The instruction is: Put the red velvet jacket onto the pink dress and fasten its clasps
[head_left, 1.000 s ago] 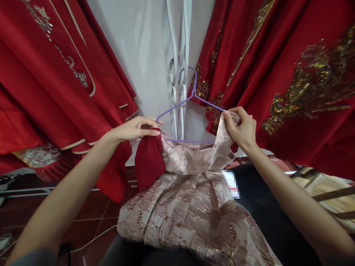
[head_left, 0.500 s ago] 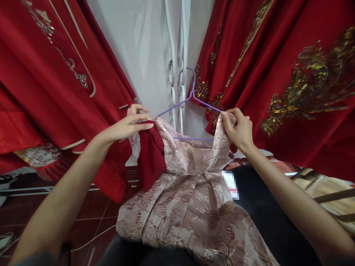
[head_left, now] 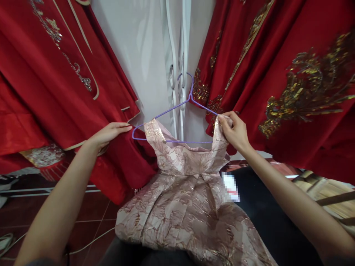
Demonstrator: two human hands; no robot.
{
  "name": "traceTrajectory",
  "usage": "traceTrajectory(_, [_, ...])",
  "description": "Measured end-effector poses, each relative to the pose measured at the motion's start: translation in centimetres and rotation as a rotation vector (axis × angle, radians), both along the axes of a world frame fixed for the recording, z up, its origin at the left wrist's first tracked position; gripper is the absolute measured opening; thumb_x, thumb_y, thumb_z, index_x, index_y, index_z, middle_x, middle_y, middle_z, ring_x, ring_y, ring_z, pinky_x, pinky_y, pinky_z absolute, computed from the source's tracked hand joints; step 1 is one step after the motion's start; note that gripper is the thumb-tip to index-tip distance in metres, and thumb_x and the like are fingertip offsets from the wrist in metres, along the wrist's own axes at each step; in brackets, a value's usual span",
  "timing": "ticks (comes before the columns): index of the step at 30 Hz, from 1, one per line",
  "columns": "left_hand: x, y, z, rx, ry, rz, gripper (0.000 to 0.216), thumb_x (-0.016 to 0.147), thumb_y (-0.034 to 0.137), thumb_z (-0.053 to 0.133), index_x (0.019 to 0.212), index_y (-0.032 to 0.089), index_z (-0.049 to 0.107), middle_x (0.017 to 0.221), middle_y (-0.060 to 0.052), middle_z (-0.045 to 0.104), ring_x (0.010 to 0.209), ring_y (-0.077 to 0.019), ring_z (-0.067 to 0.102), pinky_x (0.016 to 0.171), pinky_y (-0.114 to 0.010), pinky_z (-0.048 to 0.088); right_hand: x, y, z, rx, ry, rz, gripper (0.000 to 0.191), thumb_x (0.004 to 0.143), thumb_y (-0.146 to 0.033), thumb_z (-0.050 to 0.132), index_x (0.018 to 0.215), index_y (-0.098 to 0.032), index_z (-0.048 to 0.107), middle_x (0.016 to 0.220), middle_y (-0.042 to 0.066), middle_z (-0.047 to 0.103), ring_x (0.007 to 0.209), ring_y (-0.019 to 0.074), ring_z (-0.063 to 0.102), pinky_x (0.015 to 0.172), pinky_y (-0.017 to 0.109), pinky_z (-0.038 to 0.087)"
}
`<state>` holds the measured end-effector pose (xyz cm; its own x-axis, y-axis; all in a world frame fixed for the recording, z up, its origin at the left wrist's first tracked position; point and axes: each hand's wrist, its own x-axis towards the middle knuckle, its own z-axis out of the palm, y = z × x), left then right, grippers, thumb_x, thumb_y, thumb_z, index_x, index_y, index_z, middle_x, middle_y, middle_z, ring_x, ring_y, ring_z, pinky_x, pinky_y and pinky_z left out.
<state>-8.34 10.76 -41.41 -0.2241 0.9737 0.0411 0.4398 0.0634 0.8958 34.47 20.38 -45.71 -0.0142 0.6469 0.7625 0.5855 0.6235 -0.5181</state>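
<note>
A small pink brocade dress (head_left: 188,199) hangs on a purple wire hanger (head_left: 177,111) in front of me, its skirt spreading over my dark lap. My right hand (head_left: 233,131) pinches the dress's right shoulder strap against the hanger's right arm. My left hand (head_left: 109,133) is off the dress, fingers stretched out flat, their tips just short of the hanger's left end, over red fabric. The dress's left strap (head_left: 154,131) lies over the hanger's left side.
Red embroidered gowns hang at left (head_left: 55,85) and right (head_left: 291,81), close on both sides. A white ornate metal frame (head_left: 179,55) stands against the white wall behind the hanger. Dark red floor tiles (head_left: 97,221) and a white cable (head_left: 94,238) lie at lower left; a wooden piece (head_left: 330,192) at right.
My left hand let go of the dress's left shoulder and drew back to the left, opening. The red lining flap no longer shows; the left strap now lies flat over the hanger.
</note>
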Motion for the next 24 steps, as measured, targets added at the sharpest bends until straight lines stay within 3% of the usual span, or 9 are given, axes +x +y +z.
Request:
traceTrajectory(3, [3.1,1.6,1.9,0.107,0.043,-0.037,0.042,0.061,0.049,0.08,0.091,0.02,0.074,0.092,-0.003,0.074,0.084,-0.0225,0.066,0.076,-0.033,0.052,0.5,-0.2,0.9,-0.04,-0.037,0.024,0.031,0.087,-0.053,0.053,0.086,-0.024,0.063,0.076,0.001,0.069,0.069,0.0191,0.063,0.067,0.032,0.046])
traceTrajectory(5, [5.3,2.6,3.2,0.203,0.145,-0.069,0.035,0.066,0.045,0.076,0.09,0.019,0.074,0.092,-0.005,0.074,0.087,-0.0228,0.066,0.077,-0.033,0.051,1.6,0.1,2.1,-0.143,-0.092,0.123,0.035,0.087,-0.056,0.053,0.082,-0.022,0.064,0.074,0.002,0.069,0.068,0.0192,0.063,0.064,0.032,0.047])
traceTrajectory(9, [8.8,4.3,4.7,0.283,0.241,-0.176,0.028,0.075,0.04,0.069,0.089,0.017,0.074,0.09,-0.006,0.073,0.085,-0.0214,0.064,0.079,-0.033,0.05,3.9,1.9,5.0,-0.576,-0.082,0.471,0.048,0.088,-0.06,0.046,0.077,-0.018,0.066,0.074,0.01,0.07,0.066,0.0197,0.064,0.063,0.033,0.049])
traceTrajectory(11, [9.9,5.0,4.9,0.297,0.225,-0.229,0.027,0.077,0.04,0.068,0.088,0.016,0.073,0.089,-0.006,0.073,0.083,-0.0206,0.063,0.08,-0.033,0.049,3.8,3.2,5.6,-0.758,-0.082,0.571,0.048,0.086,-0.061,0.05,0.077,-0.017,0.067,0.073,0.01,0.07,0.064,0.0182,0.064,0.063,0.032,0.05])
traceTrajectory(13, [10.4,5.6,4.7,0.318,0.202,-0.257,0.028,0.078,0.041,0.066,0.086,0.015,0.072,0.088,-0.005,0.072,0.083,-0.0198,0.063,0.082,-0.033,0.048,2.3,4.3,5.5,-0.779,-0.162,0.623,0.045,0.082,-0.061,0.057,0.081,-0.017,0.07,0.077,0.008,0.071,0.067,0.0171,0.065,0.066,0.031,0.051])
traceTrajectory(17, [10.3,6.8,4.2,0.406,0.134,-0.201,0.026,0.077,0.042,0.068,0.081,0.016,0.071,0.086,-0.004,0.071,0.086,-0.0191,0.062,0.086,-0.031,0.046,-2.7,5.4,4.7,-0.568,-0.462,0.762,0.047,0.071,-0.052,0.074,0.108,-0.023,0.07,0.103,0.005,0.071,0.09,0.0202,0.066,0.082,0.034,0.052])
traceTrajectory(20, [10.1,7.6,4.4,0.361,0.051,-0.223,0.026,0.074,0.041,0.073,0.083,0.017,0.073,0.091,-0.005,0.073,0.092,-0.0202,0.063,0.091,-0.032,0.046,-6.1,5.5,5.3,-0.659,-0.691,0.879,0.06,0.07,-0.051,0.075,0.124,-0.029,0.064,0.116,0.003,0.068,0.102,0.0223,0.065,0.085,0.032,0.052])
traceTrajectory(24, [10.7,8.3,5.1,0.274,-0.011,-0.336,0.025,0.071,0.037,0.076,0.087,0.018,0.074,0.097,-0.004,0.074,0.099,-0.0207,0.064,0.099,-0.036,0.043,-8.8,6.1,6.4,-0.748,-0.797,0.978,0.053,0.074,-0.053,0.071,0.121,-0.029,0.065,0.129,0.003,0.062,0.112,0.0222,0.061,0.079,0.026,0.053])
